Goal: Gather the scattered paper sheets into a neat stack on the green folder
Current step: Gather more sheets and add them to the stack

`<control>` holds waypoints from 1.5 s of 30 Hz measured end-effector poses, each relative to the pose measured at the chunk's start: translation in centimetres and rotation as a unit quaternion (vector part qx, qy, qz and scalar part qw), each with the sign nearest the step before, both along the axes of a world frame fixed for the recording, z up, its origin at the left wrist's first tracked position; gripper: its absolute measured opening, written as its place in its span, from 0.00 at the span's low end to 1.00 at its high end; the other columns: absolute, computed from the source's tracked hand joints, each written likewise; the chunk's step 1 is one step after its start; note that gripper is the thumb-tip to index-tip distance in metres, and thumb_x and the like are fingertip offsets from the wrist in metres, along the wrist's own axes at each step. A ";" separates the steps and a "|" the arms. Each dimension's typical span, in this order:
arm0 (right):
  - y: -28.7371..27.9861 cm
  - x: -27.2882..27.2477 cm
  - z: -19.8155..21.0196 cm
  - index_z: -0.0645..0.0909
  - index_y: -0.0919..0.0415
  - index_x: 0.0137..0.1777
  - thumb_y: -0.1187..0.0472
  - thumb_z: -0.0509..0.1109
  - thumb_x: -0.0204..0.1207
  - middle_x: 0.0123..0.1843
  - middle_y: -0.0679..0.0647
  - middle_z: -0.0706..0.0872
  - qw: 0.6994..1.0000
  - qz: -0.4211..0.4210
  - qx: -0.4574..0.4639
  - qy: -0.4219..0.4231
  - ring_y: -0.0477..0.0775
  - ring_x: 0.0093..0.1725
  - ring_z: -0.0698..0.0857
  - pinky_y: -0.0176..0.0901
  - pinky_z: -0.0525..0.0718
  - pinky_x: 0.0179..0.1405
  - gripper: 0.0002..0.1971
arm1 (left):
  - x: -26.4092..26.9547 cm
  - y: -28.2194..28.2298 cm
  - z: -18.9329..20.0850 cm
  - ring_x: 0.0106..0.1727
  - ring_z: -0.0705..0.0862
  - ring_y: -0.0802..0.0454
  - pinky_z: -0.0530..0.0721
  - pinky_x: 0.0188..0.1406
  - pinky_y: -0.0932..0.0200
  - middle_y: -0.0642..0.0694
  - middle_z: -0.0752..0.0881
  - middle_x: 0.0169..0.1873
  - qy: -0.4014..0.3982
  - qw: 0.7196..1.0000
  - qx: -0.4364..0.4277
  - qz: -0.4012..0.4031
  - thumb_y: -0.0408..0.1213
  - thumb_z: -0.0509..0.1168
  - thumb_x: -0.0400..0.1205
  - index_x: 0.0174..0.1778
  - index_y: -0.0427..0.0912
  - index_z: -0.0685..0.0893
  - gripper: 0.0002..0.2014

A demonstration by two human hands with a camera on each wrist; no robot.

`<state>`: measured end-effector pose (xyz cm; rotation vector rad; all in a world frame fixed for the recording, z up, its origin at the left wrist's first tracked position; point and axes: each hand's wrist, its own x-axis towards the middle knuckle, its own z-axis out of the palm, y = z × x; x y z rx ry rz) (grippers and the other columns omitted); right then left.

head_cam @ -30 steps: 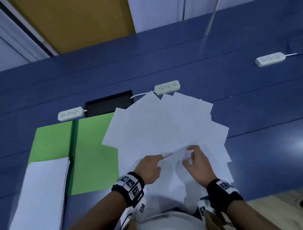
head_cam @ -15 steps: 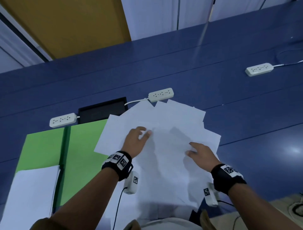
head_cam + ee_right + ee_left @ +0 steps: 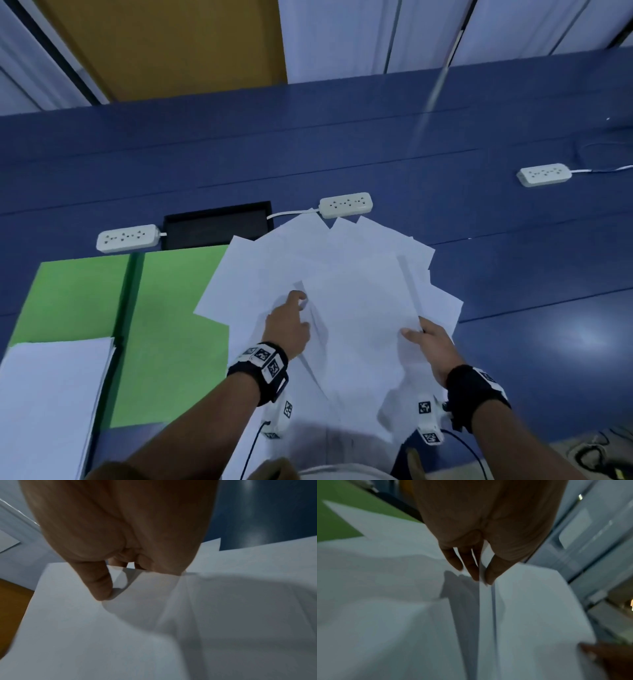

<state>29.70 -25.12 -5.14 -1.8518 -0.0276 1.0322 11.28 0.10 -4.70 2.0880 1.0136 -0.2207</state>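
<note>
Several white paper sheets lie fanned over the blue table, and their left corner overlaps the open green folder. A neat stack of paper lies on the folder's near left part. One top sheet is raised a little between my hands. My left hand pinches its left edge, with the thumb on one side and the fingers on the other. My right hand grips its right edge: the thumb presses on top and the fingers curl underneath.
Three white power strips lie on the blue table beyond the sheets. A black recessed box sits behind the folder. Cables hang from my wrist cameras near the table's front edge.
My left hand has come off the fanned sheets and now pinches the left edge of the top sheet. My right hand has closed on its right edge, and the sheet has risen.
</note>
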 end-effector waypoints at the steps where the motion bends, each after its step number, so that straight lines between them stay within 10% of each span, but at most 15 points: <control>1: -0.1 0.0 -0.1 0.92 0.59 0.59 0.70 0.73 0.82 0.57 0.52 0.96 1.000 -0.008 -0.002 -0.001 0.60 0.64 0.91 0.57 0.84 0.73 0.11 | -0.2 -0.2 0.6 0.56 0.85 0.52 0.82 0.52 0.65 0.47 0.83 0.66 -0.051 0.998 -0.042 0.019 0.31 0.67 0.84 0.77 0.53 0.71 0.26; 4: -0.1 0.2 0.7 0.91 0.66 0.53 0.75 0.74 0.75 0.49 0.58 0.96 1.000 -0.006 0.001 -0.017 0.66 0.55 0.91 0.55 0.87 0.58 0.10 | -0.9 -0.7 2.9 0.52 0.89 0.50 0.84 0.38 0.68 0.54 0.88 0.58 -0.160 0.982 -0.103 0.009 0.30 0.67 0.84 0.71 0.63 0.76 0.25; 8: 0.0 0.5 2.7 0.89 0.66 0.58 0.78 0.76 0.72 0.52 0.58 0.96 0.997 0.055 0.035 -0.039 0.66 0.55 0.93 0.57 0.89 0.57 0.16 | -1.4 -0.5 5.9 0.54 0.89 0.49 0.86 0.54 0.50 0.61 0.91 0.50 -0.219 0.959 -0.179 -0.036 0.27 0.68 0.82 0.58 0.61 0.86 0.21; 13: 1.1 0.9 3.4 0.83 0.50 0.47 0.60 0.91 0.59 0.46 0.48 0.86 0.994 0.076 0.083 0.008 0.56 0.55 0.83 0.47 0.79 0.56 0.22 | -0.6 0.8 7.7 0.28 0.70 0.47 0.71 0.29 0.57 0.33 0.83 0.38 -0.251 0.950 -0.185 -0.029 0.30 0.66 0.81 0.55 0.60 0.88 0.18; 18: 3.5 -0.3 4.8 0.78 0.43 0.68 0.78 0.73 0.80 0.58 0.38 0.92 0.990 0.050 0.108 0.070 0.37 0.58 0.88 0.35 0.82 0.58 0.28 | -0.1 2.3 6.9 0.41 0.79 0.52 0.79 0.45 0.56 0.39 0.86 0.49 -0.266 0.934 -0.235 0.043 0.59 0.70 0.79 0.52 0.61 0.90 0.12; 23: 4.0 -0.1 1.0 0.89 0.68 0.61 0.73 0.78 0.77 0.61 0.64 0.94 0.995 -0.009 0.047 0.085 0.69 0.62 0.91 0.58 0.84 0.65 0.13 | 0.1 6.4 2.9 0.62 0.86 0.41 0.84 0.63 0.48 0.47 0.87 0.59 -0.131 0.962 -0.131 0.198 0.65 0.68 0.81 0.61 0.46 0.86 0.25; 28: 3.9 -0.2 -1.5 0.87 0.78 0.54 0.73 0.77 0.76 0.51 0.67 0.91 0.997 -0.035 0.000 0.068 0.64 0.49 0.88 0.50 0.81 0.49 0.09 | 1.4 9.0 -0.5 0.77 0.73 0.33 0.77 0.75 0.37 0.37 0.70 0.76 0.083 0.985 0.014 0.153 0.58 0.79 0.75 0.85 0.44 0.64 0.48; 34: 3.2 -0.1 -2.2 0.91 0.70 0.57 0.64 0.79 0.68 0.60 0.68 0.93 0.996 -0.014 0.026 0.088 0.72 0.63 0.90 0.72 0.80 0.75 0.18 | 5.0 9.7 -2.0 0.73 0.79 0.33 0.72 0.75 0.35 0.40 0.78 0.73 0.152 0.981 0.030 0.118 0.55 0.80 0.73 0.79 0.44 0.64 0.44; 45: 3.2 -0.2 -1.7 0.91 0.70 0.52 0.71 0.76 0.71 0.58 0.69 0.93 0.993 -0.034 0.044 0.101 0.71 0.62 0.91 0.70 0.79 0.77 0.10 | 7.5 9.8 -1.9 0.73 0.77 0.34 0.82 0.70 0.37 0.38 0.67 0.73 0.208 0.965 0.060 0.151 0.45 0.85 0.69 0.75 0.40 0.61 0.47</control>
